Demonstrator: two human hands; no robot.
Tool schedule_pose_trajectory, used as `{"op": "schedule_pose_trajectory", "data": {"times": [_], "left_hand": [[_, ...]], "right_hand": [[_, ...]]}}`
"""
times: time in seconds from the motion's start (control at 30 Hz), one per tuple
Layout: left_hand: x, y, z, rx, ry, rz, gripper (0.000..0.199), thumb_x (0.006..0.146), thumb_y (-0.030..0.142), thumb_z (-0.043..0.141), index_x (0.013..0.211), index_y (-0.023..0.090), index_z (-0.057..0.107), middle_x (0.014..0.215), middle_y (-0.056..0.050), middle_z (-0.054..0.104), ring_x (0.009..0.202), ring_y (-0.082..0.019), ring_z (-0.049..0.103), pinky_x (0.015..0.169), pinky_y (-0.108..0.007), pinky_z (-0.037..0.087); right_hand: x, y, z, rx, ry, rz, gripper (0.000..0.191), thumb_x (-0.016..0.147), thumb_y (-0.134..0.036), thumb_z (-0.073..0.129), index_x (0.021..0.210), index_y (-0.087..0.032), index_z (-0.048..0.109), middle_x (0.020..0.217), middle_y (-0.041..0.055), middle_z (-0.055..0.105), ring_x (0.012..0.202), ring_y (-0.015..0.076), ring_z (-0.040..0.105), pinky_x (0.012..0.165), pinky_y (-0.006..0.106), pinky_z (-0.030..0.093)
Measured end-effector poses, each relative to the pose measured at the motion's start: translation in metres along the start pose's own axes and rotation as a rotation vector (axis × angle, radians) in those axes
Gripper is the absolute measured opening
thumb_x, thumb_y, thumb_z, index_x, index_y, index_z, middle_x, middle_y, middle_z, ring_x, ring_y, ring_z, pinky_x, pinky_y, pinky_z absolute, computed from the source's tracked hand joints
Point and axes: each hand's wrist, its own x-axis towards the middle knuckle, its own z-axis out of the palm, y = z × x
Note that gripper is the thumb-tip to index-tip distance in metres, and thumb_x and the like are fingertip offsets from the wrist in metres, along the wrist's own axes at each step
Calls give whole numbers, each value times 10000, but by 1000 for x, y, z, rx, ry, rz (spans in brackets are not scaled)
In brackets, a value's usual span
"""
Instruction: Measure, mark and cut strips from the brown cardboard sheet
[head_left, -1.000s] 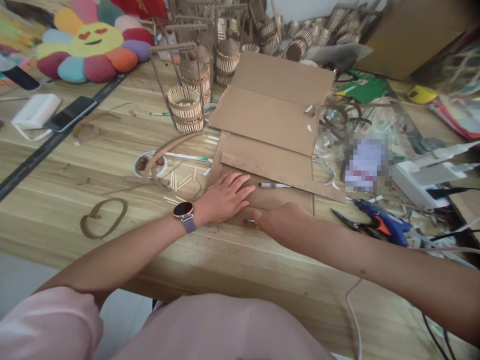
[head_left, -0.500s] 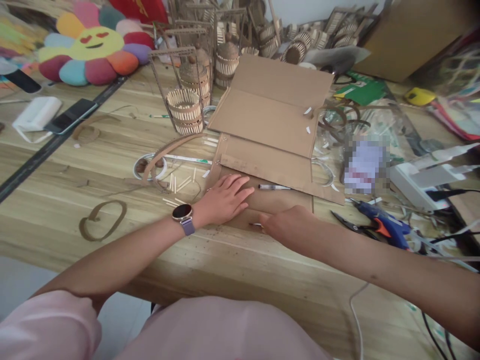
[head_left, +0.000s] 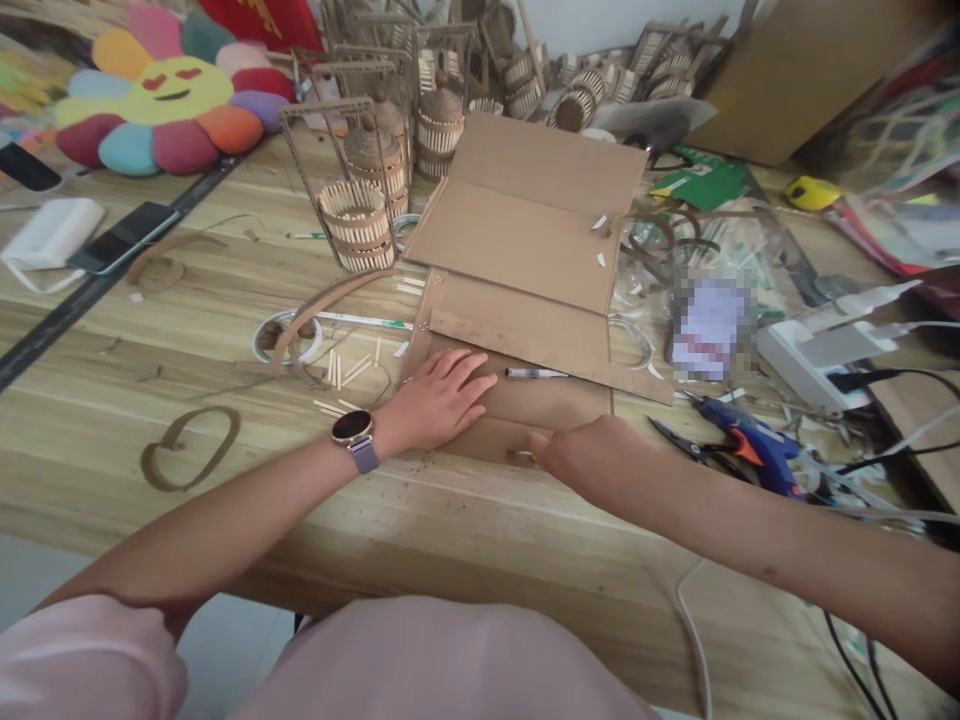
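My left hand (head_left: pixel 439 402) lies flat with its fingers spread on the lower part of a brown cardboard sheet (head_left: pixel 517 405), pressing it to the table. To its right, my right hand (head_left: pixel 581 448) is closed, with a thin blade (head_left: pixel 523 458) poking out from under its fingers at the cardboard's near edge. The rest of that tool is hidden in the fist. A pen (head_left: pixel 536 373) rests on the cardboard just beyond both hands. Folded cardboard panels (head_left: pixel 525 225) stretch away behind it.
Small bamboo-slat buckets (head_left: pixel 356 225) crowd the back. A glue gun (head_left: pixel 757 440), pliers (head_left: pixel 675 440) and a power strip (head_left: pixel 814 360) with cables lie at right. Left are a tape roll (head_left: pixel 315 350), thin sticks (head_left: pixel 337 370), a brown strip loop (head_left: pixel 191 450) and a phone (head_left: pixel 127 238).
My right hand has slid to the right along the cardboard's near edge with the blade. My left hand stays in place on the sheet. The whole view has shifted slightly.
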Motion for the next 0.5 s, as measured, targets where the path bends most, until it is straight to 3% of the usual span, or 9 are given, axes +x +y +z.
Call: {"op": "schedule_pose_trajectory", "data": {"times": [0.27, 0.5], "left_hand": [[1, 0, 0, -16, -4, 4, 415, 1011, 318, 433, 1339, 86, 534, 1422, -205, 470, 1325, -343, 382, 1116, -514, 334], [0, -1, 2, 7, 1, 12, 405, 1014, 326, 420, 1336, 105, 526, 1438, -193, 453, 1325, -336, 380, 1109, -514, 349]], "right_hand": [[-1, 4, 12, -22, 47, -1, 297, 798, 22, 551, 1009, -178, 610, 624, 16, 685, 593, 210, 706, 420, 252, 185], [-8, 12, 16, 13, 7, 18, 419, 784, 29, 524, 1136, -186, 599, 617, 1, 677, 552, 181, 690, 419, 253, 184]]}}
